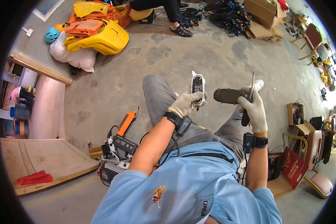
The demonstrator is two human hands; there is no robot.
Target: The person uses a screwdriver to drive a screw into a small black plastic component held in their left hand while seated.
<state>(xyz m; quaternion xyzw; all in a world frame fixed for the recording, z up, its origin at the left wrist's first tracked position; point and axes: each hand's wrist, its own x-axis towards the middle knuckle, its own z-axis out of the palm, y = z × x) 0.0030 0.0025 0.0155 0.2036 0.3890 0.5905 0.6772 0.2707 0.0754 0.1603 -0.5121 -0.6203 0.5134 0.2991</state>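
While the person sits with knees apart over the grey floor (130, 78), the gloved left hand (183, 105) has its fingers closed on the lower part of a display unit (197, 84), which has a black face and a white frame. The gloved right hand (254, 112) grips two things together: a dark oval cover (227, 96), held at its right end, and a screwdriver (252, 82), whose metal shaft points away from the body. The cover is near the unit but not touching it. In my judgement, if these pieces belong together, the separating is done and they are not joined. I cannot tell whether any screws are in place, so the remaining work is unclear.
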